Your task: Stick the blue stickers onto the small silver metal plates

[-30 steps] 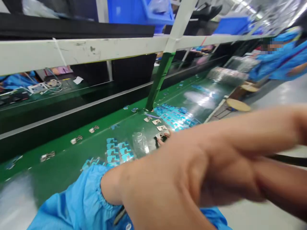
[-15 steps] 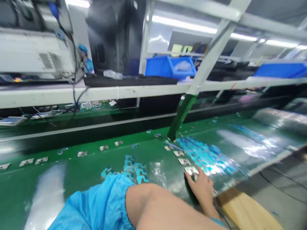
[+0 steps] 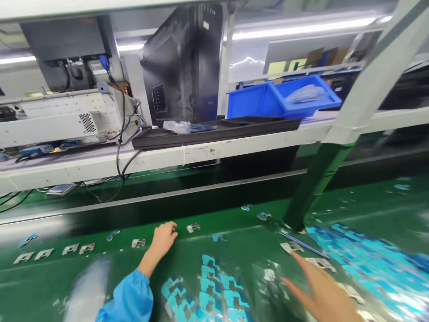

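Green conveyor belt (image 3: 264, 235) fills the lower view, glossy and streaked with glare, with both of the person's bare hands over it. Left hand (image 3: 163, 240), at 8 o'clock below a gathered blue sleeve cuff (image 3: 129, 297), has its fingers (image 3: 170, 230) curled narrow; nothing shows between them, though whether they hide something small cannot be told. Just beside those fingertips, at the hand's 3 o'clock, lies a stamped metal bracket (image 3: 193, 227), thin and pale, with another (image 3: 138, 243) at the hand's 9 o'clock. Right hand (image 3: 321, 297), at 5 o'clock, has its fingers (image 3: 293, 282) spread wide and empty, near 2 more brackets (image 3: 291, 247) and a thin blue rod (image 3: 303, 244). Shiny cyan film pieces (image 3: 372, 264) lie heaped at the hand's 2 o'clock, with a neat patch of interlocking cyan pieces (image 3: 209, 286) between the hands. Blue plastic bins (image 3: 281, 99) stand on a white shelf (image 3: 234, 145) at 1 o'clock.
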Tool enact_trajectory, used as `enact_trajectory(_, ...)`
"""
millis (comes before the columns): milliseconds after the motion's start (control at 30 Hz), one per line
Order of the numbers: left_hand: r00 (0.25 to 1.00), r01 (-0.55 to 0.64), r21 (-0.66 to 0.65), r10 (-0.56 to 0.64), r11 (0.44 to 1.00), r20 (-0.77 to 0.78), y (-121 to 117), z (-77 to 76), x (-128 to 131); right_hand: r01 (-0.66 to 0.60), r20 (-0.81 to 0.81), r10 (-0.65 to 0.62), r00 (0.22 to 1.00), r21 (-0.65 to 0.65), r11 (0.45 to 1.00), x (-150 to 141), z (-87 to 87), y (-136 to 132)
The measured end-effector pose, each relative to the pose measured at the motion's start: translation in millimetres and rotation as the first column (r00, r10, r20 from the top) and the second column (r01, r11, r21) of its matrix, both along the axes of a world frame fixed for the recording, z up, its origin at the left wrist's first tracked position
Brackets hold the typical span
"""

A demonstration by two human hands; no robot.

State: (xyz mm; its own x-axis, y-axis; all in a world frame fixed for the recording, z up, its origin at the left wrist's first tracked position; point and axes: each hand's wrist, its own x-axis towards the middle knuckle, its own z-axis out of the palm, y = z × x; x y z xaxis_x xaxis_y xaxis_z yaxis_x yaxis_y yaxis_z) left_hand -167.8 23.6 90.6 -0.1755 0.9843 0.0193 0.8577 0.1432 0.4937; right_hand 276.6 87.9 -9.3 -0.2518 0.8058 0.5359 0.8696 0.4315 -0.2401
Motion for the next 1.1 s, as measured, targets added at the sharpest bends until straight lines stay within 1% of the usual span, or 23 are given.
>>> enact_trajectory(33,0.996,-0.081,0.002,0.081,0.997,-0.039,7.2,-10.7,-19.7,-0.107,0.001,0.107,0.994,-0.087,0.99,-36.0,13.7,9.3)
enact_trajectory(67,0.992,-0.117,0.0,0.116,0.993,-0.058,12.2,-21.1,-35.7,-0.183,0.004,0.187,0.982,-0.175,0.967,-75.0,26.7,16.6)
enact_trajectory(100,0.991,-0.117,-0.004,0.117,0.993,-0.059,15.1,-31.1,-47.5,-0.238,0.009,0.247,0.969,-0.234,0.943,-115.1,38.1,21.9)
enact_trajectory(167,0.992,-0.108,0.005,0.108,0.994,-0.059,16.8,-48.5,-59.0,-0.271,0.043,0.294,0.955,-0.284,0.92,-191.2,53.2,27.7)
enact_trajectory(233,0.994,-0.09,0.035,0.092,0.995,-0.061,16.2,-60.8,-60.4,-0.258,0.067,0.292,0.954,-0.312,0.915,-250.9,56.5,31.7)
enact_trajectory(300,0.995,-0.065,0.063,0.07,0.996,-0.068,17.3,-66.7,-59.3,-0.25,0.074,0.29,0.954,-0.332,0.91,-288.2,51.0,37.5)
enact_trajectory(367,0.996,-0.068,0.089,0.073,0.994,-0.053,22.2,-66.1,-59.3,-0.223,0.072,0.265,0.961,-0.358,0.906,-305.6,42.9,45.2)
enact_trajectory(400,0.994,-0.104,0.098,0.107,0.99,-0.028,26.0,-63.5,-59.4,-0.208,0.066,0.25,0.966,-0.373,0.904,-309.1,39.8,49.3)
enact_trajectory(433,0.985,-0.173,0.108,0.172,0.979,0.021,30.5,-59.5,-59.4,-0.196,0.056,0.235,0.97,-0.386,0.901,-310.2,38.1,53.3)
enact_trajectory(467,0.963,-0.262,0.116,0.253,0.958,0.088,35.5,-54.3,-58.6,-0.189,0.042,0.223,0.974,-0.399,0.897,-309.8,38.2,57.0)
enact_trajectory(533,0.893,-0.426,0.119,0.396,0.897,0.216,46.5,-41.7,-53.5,-0.187,0.004,0.208,0.978,-0.414,0.891,-304.3,44.3,63.0)
enact_trajectory(567,0.864,-0.473,0.125,0.431,0.872,0.259,52.7,-35.1,-48.0,-0.19,-0.02,0.2,0.98,-0.414,0.89,-298.5,50.1,64.7)
enact_trajectory(600,0.854,-0.488,0.137,0.438,0.862,0.283,59.4,-29.0,-39.6,-0.193,-0.045,0.192,0.98,-0.407,0.893,-289.6,57.0,65.1)
enact_trajectory(633,0.86,-0.474,0.151,0.42,0.867,0.289,66.9,-23.8,-27.7,-0.194,-0.071,0.18,0.981,-0.396,0.898,-276.9,64.3,64.2)
enact_trajectory(667,0.879,-0.437,0.163,0.382,0.884,0.285,75.0,-20.1,-11.7,-0.19,-0.094,0.166,0.982,-0.38,0.905,-259.7,70.9,61.6)
enact_trajectory(733,0.921,-0.318,0.176,0.26,0.931,0.291,92.6,-18.3,33.3,-0.161,-0.129,0.124,0.984,-0.335,0.928,-212.8,78.1,51.5)
enact_trajectory(800,0.951,-0.148,0.175,0.091,0.973,0.295,110.1,-22.8,92.7,-0.074,-0.162,0.032,0.986,-0.266,0.961,-154.2,73.3,36.5)
enact_trajectory(833,0.957,-0.066,0.173,0.013,0.983,0.29,118.2,-26.3,125.1,-0.005,-0.179,-0.039,0.983,-0.236,0.972,-123.8,66.4,28.4)
enact_trajectory(900,0.955,0.093,0.167,-0.136,0.982,0.265,132.4,-33.1,187.8,0.11,-0.174,-0.152,0.973,-0.227,0.968,-67.7,46.6,13.9)
enact_trajectory(967,0.943,0.214,0.156,-0.246,0.964,0.225,144.4,-38.0,238.1,0.166,-0.121,-0.198,0.973,-0.23,0.959,-25.8,23.9,4.2)
enact_trajectory(1033,0.93,0.3,0.144,-0.323,0.943,0.177,153.6,-41.0,269.3,0.182,-0.072,-0.198,0.977,-0.182,0.966,-2.5,4.2,0.1)
enact_trajectory(1100,0.916,0.362,0.131,-0.378,0.923,0.131,158.7,-42.2,281.3,0.184,-0.034,-0.188,0.982,-0.1,0.978,4.6,-8.5,0.1)
